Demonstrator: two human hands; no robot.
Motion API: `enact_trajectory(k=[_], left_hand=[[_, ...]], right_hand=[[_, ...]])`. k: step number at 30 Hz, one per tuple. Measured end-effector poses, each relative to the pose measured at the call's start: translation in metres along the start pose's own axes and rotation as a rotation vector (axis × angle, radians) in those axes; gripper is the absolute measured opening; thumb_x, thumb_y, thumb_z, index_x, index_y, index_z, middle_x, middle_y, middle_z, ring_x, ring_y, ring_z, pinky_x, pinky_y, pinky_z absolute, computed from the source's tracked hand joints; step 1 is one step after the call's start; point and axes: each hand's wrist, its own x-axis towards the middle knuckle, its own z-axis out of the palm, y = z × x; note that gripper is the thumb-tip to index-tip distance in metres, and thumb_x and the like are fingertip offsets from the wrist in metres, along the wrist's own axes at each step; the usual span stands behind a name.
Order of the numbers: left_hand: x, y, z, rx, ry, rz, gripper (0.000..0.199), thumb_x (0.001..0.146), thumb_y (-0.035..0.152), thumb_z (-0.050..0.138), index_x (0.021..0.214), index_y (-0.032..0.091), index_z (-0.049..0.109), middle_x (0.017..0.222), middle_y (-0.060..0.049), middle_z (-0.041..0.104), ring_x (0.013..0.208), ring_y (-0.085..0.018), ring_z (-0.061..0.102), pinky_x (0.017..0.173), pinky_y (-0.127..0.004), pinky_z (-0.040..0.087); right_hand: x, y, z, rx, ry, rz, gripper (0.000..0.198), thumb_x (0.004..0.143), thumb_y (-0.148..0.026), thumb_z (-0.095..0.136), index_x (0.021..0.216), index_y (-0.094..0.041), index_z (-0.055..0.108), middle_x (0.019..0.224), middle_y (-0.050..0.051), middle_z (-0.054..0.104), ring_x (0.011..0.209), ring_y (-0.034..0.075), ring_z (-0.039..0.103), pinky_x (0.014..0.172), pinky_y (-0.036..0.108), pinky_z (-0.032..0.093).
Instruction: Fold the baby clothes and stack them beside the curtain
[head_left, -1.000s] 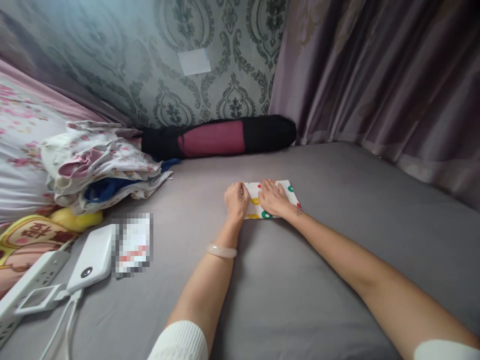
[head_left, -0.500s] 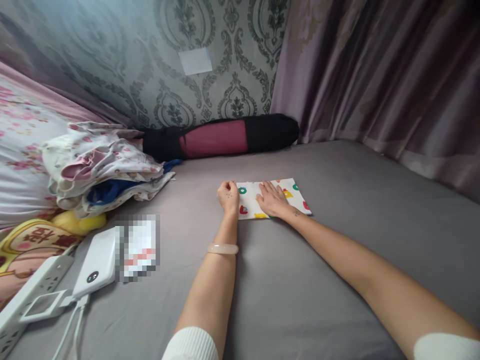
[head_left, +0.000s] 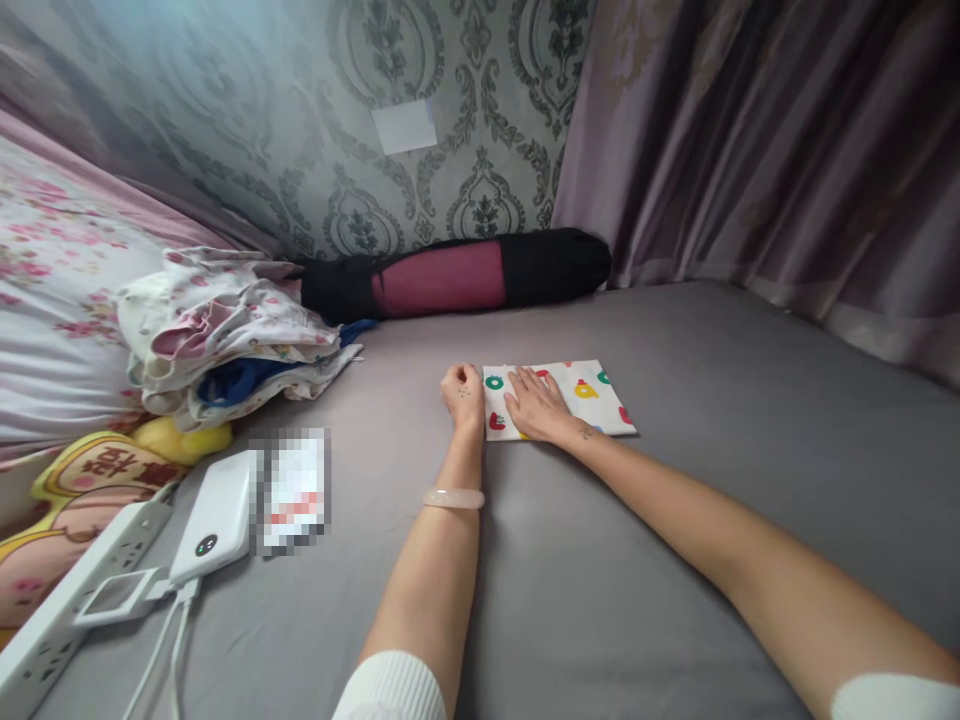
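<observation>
A flat white rectangle (head_left: 611, 410), printed with green, red and yellow figures, lies on the bed; it looks like folded cloth. My right hand (head_left: 538, 405) rests flat on its left half, palm down and fingers spread. At the rectangle's left edge is my left hand (head_left: 463, 397), its fingers curled closed. Whether those fingers pinch the edge or anything else is hidden. A pale bangle (head_left: 453, 499) circles my left wrist.
Grey sheet (head_left: 600, 560) covers the bed. To the left are piled clothes (head_left: 240, 335), a white power bank (head_left: 217, 515) with cables, a power strip (head_left: 82, 600) and a blurred-out item (head_left: 294, 490). A long black-and-maroon bag (head_left: 442, 278) lies against the wall.
My right hand has slid left across the printed rectangle, nearer my left hand, uncovering more of its right part. The left hand stays at the edge. The whole view has shifted slightly.
</observation>
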Motion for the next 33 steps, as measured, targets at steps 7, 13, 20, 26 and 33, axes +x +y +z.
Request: enact_trajectory(k=[7,13,20,26,33], left_hand=[[0.0,0.0,-0.001,0.002,0.012,-0.007,0.024,0.083,0.029,0.048,0.08,0.016,0.068,0.077,-0.006,0.07,0.075,-0.017,0.063,0.075,-0.027,0.046],[0.0,0.005,-0.003,0.013,0.012,-0.02,0.024,0.084,0.028,0.047,0.082,0.016,0.068,0.077,-0.006,0.07,0.077,-0.017,0.064,0.077,-0.027,0.047],[0.004,0.002,-0.003,0.005,0.045,-0.035,0.025,0.084,0.026,0.047,0.084,0.016,0.069,0.077,-0.006,0.07,0.077,-0.017,0.064,0.079,-0.028,0.047],[0.008,-0.001,-0.001,-0.025,0.068,-0.031,0.025,0.083,0.025,0.047,0.084,0.015,0.07,0.076,-0.006,0.069,0.076,-0.017,0.064,0.077,-0.028,0.047],[0.006,0.001,-0.005,-0.022,0.071,-0.028,0.025,0.083,0.026,0.046,0.084,0.015,0.069,0.08,-0.006,0.07,0.079,-0.017,0.064,0.079,-0.028,0.046]], right_hand=[[0.0,0.002,0.0,-0.005,-0.024,0.003,0.06,0.097,-0.037,0.023,0.149,-0.007,0.032,0.156,0.014,0.028,0.144,0.026,0.021,0.116,0.047,0.011],[0.006,-0.014,-0.01,0.014,-0.006,0.0,0.058,0.097,-0.036,0.024,0.147,-0.008,0.035,0.155,0.015,0.03,0.143,0.027,0.024,0.115,0.051,0.015],[0.017,-0.028,0.001,0.043,-0.056,-0.04,0.058,0.098,-0.036,0.021,0.149,-0.009,0.031,0.158,0.012,0.025,0.145,0.026,0.017,0.116,0.053,0.013],[0.018,-0.028,0.001,0.022,-0.054,-0.044,0.058,0.098,-0.035,0.022,0.148,-0.009,0.032,0.157,0.012,0.027,0.145,0.027,0.018,0.115,0.052,0.015],[-0.004,-0.042,-0.006,0.043,-0.033,-0.139,0.058,0.097,-0.032,0.019,0.148,-0.006,0.033,0.157,0.015,0.024,0.146,0.028,0.015,0.116,0.052,0.01]])
